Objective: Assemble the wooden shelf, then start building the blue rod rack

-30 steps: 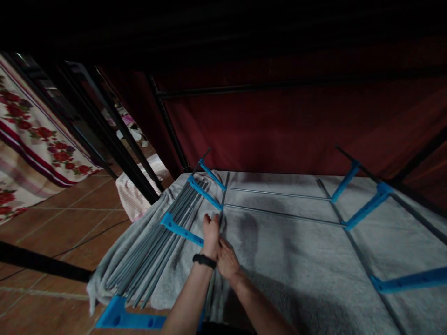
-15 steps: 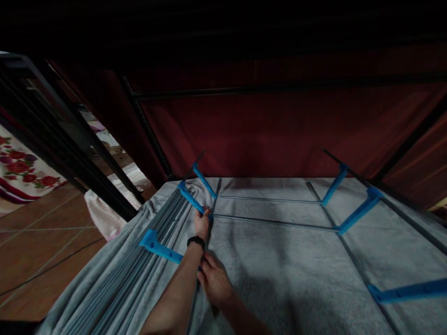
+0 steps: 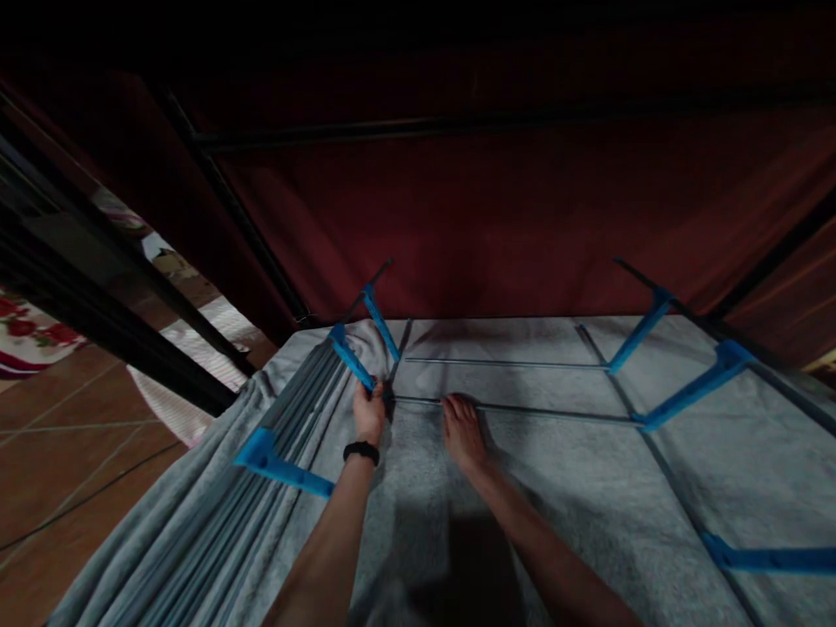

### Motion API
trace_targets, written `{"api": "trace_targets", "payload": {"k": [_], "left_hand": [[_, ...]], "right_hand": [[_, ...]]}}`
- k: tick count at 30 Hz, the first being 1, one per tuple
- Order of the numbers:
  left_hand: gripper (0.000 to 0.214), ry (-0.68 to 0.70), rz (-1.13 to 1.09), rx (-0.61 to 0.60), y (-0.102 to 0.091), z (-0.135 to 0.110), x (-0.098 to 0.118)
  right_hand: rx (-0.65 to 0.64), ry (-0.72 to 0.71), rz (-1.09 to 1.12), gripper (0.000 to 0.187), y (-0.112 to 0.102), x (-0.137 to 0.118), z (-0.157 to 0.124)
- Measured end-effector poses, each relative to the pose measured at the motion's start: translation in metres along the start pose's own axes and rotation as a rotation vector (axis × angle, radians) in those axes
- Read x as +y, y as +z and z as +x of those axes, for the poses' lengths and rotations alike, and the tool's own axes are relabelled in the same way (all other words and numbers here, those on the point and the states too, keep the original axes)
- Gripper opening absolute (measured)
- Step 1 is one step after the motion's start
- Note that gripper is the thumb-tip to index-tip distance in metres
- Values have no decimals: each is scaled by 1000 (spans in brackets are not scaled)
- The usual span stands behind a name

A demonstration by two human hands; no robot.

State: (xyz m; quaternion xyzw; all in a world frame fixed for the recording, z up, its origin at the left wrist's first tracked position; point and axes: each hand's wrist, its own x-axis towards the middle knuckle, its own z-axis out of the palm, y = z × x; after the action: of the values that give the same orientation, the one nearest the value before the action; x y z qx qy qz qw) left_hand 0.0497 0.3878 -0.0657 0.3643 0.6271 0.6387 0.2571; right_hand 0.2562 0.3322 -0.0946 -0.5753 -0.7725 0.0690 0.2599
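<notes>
My left hand point(image 3: 369, 416), a black band on its wrist, is closed around the lower end of a blue plastic bracket point(image 3: 353, 359), where it meets a thin grey metal rod. My right hand point(image 3: 463, 430) has its fingers curled over a grey crosswise rod point(image 3: 555, 413), a short way right of the left hand. This rod runs to another blue bracket point(image 3: 692, 387) on the right side of the frame. Behind it lies a second thin crosswise rod point(image 3: 509, 362). Nearer me on the left, a blue bracket point(image 3: 280, 466) stands apart from both hands.
A grey blanket point(image 3: 418, 540) lies under the frame. Several loose grey rods point(image 3: 261, 488) are bundled along its left side. A dark red fabric panel point(image 3: 470, 235) with black bars stands behind. On the left are a black post point(image 3: 131, 340) and a tiled floor point(image 3: 84, 470).
My right hand has left the long side rod near my left forearm and moved forward and right onto the crosswise rod. The left hand still grips the bracket end. The view has shifted slightly.
</notes>
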Motion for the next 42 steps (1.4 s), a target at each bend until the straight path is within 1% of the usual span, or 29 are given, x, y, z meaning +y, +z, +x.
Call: {"api": "trace_targets", "payload": {"k": [3,7,13,19,24,28,31,33,37,39,42], "left_hand": [[18,-59,-54,14,0,1,-5],[22,-67,-71,9,4,1,-6],[22,-82,-67,51,5,-2,-1],[17,-44,-30,12,3,-9,2],[15,26,17,-9,1,-15,4],[13,83,119,-21,1,-20,6],[12,104,151,-3,3,-21,4],[12,84,175,16,3,-21,2],[11,-42,318,11,1,-20,3],[17,-77,390,0,1,-21,6],[26,-92,445,-10,2,-22,12]], "right_hand": [[-62,-2,-54,42,0,0,12],[-143,3,-80,39,-2,-6,24],[-142,-21,-67,36,-3,-5,26],[-162,-20,-69,36,-8,-7,25],[-191,-28,-58,37,-15,-9,24],[-190,-38,-50,36,-14,-9,21],[-184,-36,-44,35,-12,-8,20],[-186,-38,-40,36,-11,-7,20],[-197,-48,-49,38,-10,-6,21],[-202,-58,-51,40,-11,-6,22],[-207,-61,-50,40,-13,-7,22]]}}
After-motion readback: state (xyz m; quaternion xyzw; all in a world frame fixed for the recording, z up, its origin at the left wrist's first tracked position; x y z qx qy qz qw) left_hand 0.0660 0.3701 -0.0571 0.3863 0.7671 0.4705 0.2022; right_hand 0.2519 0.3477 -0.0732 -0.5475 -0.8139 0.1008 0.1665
